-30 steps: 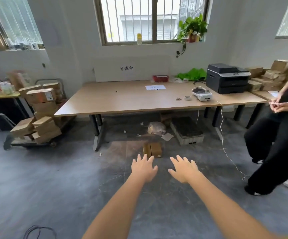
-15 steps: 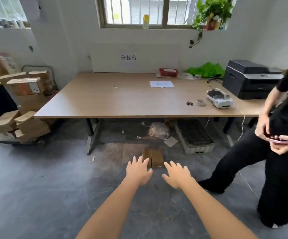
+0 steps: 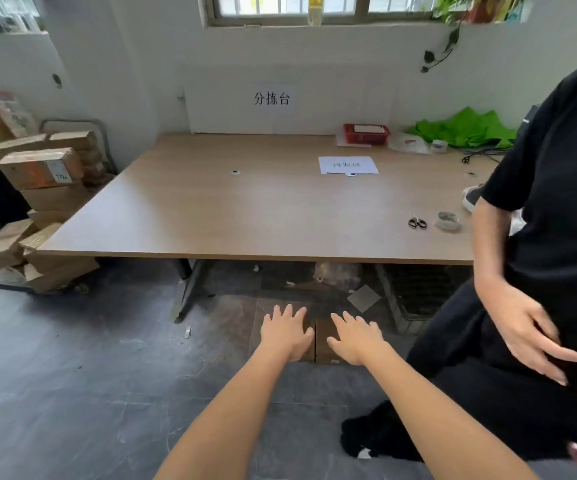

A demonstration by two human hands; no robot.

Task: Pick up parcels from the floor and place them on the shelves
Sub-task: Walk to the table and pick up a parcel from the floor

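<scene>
Two small brown cardboard parcels [image 3: 321, 344] lie side by side on the grey floor in front of the wooden table [image 3: 231, 216]. My left hand [image 3: 285, 332] hovers over the left parcel with its fingers spread and holds nothing. My right hand [image 3: 356, 336] is spread over the right parcel, also empty. Both hands cover most of the parcels; I cannot tell whether they touch them. No shelves are in view.
A person in black [image 3: 550, 244] stands close on the right, one hand [image 3: 526, 327] out. A cart of stacked cardboard boxes [image 3: 38, 206] is at left. Scissors [image 3: 417, 222], tape [image 3: 448, 221], a paper sheet [image 3: 347, 165] and a red tray [image 3: 366, 133] lie on the table. Under it are a plastic bag [image 3: 337, 273] and a crate [image 3: 422, 292].
I have moved closer to the table and my hands have come down over the two parcels. The person in black has stepped nearer on the right.
</scene>
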